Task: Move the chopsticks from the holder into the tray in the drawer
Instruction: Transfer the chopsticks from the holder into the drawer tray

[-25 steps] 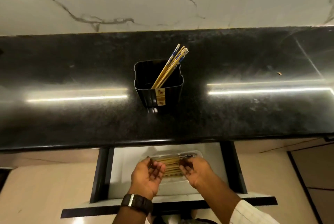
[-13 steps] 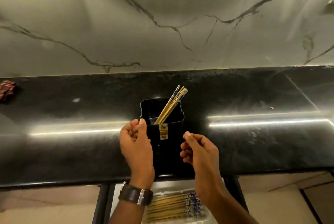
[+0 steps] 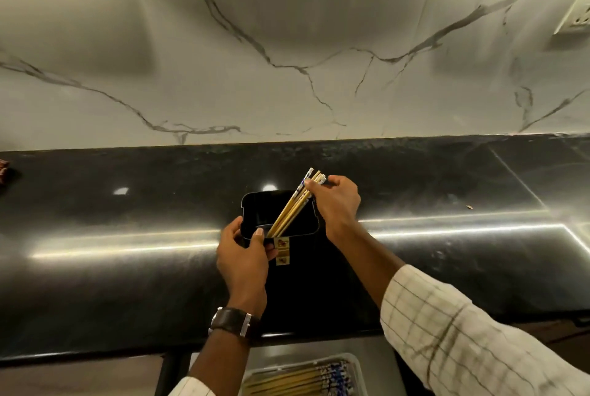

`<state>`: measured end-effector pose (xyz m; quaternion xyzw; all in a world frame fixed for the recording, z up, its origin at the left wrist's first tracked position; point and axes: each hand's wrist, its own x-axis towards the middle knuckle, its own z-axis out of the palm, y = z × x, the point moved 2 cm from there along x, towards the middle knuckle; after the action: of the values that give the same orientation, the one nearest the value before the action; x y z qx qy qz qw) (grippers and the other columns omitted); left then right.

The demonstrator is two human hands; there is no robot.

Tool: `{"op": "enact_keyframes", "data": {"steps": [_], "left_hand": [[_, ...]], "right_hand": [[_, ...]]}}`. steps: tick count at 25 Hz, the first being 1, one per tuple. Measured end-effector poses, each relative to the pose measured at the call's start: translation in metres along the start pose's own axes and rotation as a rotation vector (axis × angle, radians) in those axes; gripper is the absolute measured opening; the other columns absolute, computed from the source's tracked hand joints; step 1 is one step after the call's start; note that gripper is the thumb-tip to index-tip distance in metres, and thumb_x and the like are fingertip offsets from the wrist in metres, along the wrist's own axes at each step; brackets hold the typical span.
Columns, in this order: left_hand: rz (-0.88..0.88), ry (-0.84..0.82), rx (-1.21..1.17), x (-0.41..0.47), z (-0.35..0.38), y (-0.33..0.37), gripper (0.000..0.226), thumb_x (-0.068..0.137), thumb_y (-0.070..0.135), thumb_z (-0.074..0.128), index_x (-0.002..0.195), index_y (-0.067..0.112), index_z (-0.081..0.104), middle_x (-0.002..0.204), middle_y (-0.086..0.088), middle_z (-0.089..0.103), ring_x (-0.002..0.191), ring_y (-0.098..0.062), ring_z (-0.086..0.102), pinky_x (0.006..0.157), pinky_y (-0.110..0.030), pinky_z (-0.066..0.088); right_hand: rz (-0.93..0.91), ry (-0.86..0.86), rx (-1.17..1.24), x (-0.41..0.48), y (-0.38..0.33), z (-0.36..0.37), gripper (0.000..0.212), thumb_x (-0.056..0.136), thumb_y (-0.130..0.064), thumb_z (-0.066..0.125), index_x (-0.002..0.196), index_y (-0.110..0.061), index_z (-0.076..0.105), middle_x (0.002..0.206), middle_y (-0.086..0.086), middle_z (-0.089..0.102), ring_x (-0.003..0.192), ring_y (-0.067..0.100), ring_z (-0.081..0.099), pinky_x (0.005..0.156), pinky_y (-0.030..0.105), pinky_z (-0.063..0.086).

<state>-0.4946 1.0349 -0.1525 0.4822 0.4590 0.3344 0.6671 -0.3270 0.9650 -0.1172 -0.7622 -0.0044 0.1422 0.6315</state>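
Head view: a black stone tabletop [image 3: 127,284] runs beneath a white, grey-veined marble wall [image 3: 223,76].
Far left: a reddish cloth [image 3: 3,172] lies on the tabletop, mostly cut off by the frame edge.
Left hand [image 3: 244,256]: its grip is clamped on the holder's near-left corner, with the thumb hooked over the rim and the fingers wrapped round the left wall.
Wristwatch [image 3: 233,320]: a dark strap with a metal clasp sits on the left wrist.
Holder [image 3: 271,193]: a black, rounded-rectangular bin stands upright on the tabletop, near its front edge, with a small printed label [image 3: 282,250] on its near face.
Chopsticks [image 3: 293,207]: a bamboo bundle stands inside the holder, leaning up and to the right, blue-patterned tops above the rim.
Drawer [image 3: 303,351]: it is open below the tabletop's front edge.
Tray [image 3: 357,367]: a clear tray sits in the drawer.
Stored chopsticks [image 3: 297,379]: these lie flat in the tray, side by side, patterned ends to the right.
Right hand [image 3: 338,204]: its grip is pinched on the chopsticks' upper ends, above the holder's right rim.
Sleeve [image 3: 463,331]: pale checked fabric covers the right forearm.
Speck [image 3: 469,207]: a small crumb lies on the tabletop, well apart from the holder.
Socket [image 3: 574,14]: a white wall outlet sits at the upper right.
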Motion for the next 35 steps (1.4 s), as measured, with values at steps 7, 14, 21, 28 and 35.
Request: {"op": "enact_keyframes", "data": {"steps": [7,14,21,28,35], "left_hand": [[-0.039,-0.003,-0.051,0.005,-0.003,0.000,0.046,0.093,0.001,0.067,0.134,0.019,0.057,0.131,-0.009,0.059,0.092,-0.022,0.075,0.075,-0.041,0.065],[-0.032,0.003,-0.084,0.006,0.000,-0.003,0.045,0.093,0.002,0.067,0.133,0.019,0.058,0.130,-0.008,0.060,0.095,-0.024,0.075,0.077,-0.042,0.064],[-0.031,0.008,-0.106,0.002,0.000,0.001,0.046,0.092,0.002,0.069,0.134,0.017,0.057,0.126,-0.006,0.058,0.098,-0.027,0.073,0.079,-0.044,0.064],[-0.020,-0.018,-0.098,0.003,-0.004,-0.005,0.047,0.092,0.005,0.070,0.135,0.017,0.056,0.123,-0.011,0.063,0.101,-0.025,0.072,0.079,-0.042,0.064],[-0.086,0.039,-0.048,-0.006,-0.010,0.002,0.055,0.093,0.018,0.071,0.143,0.024,0.050,0.139,-0.010,0.057,0.115,-0.024,0.064,0.095,-0.045,0.058]], "right_hand": [[-0.115,0.130,-0.245,0.015,0.000,0.010,0.025,0.088,-0.023,0.079,0.066,-0.014,0.071,0.066,-0.001,0.069,0.056,0.007,0.063,0.053,0.023,0.054],[-0.217,0.152,-0.310,0.012,-0.003,0.003,0.028,0.090,-0.026,0.073,0.064,-0.017,0.070,0.065,0.000,0.072,0.058,0.016,0.073,0.060,0.041,0.065],[-0.308,0.032,-0.362,0.010,-0.017,-0.003,0.026,0.092,-0.023,0.070,0.073,-0.006,0.073,0.067,0.007,0.073,0.062,0.024,0.075,0.060,0.049,0.065],[-0.483,0.043,-0.336,-0.017,-0.057,-0.034,0.021,0.091,-0.026,0.076,0.071,-0.030,0.069,0.069,-0.004,0.073,0.063,0.013,0.075,0.066,0.041,0.066],[-0.386,0.014,0.186,-0.049,-0.088,-0.106,0.009,0.090,-0.015,0.076,0.097,-0.009,0.077,0.084,0.007,0.080,0.077,0.021,0.080,0.063,0.026,0.065]]}}
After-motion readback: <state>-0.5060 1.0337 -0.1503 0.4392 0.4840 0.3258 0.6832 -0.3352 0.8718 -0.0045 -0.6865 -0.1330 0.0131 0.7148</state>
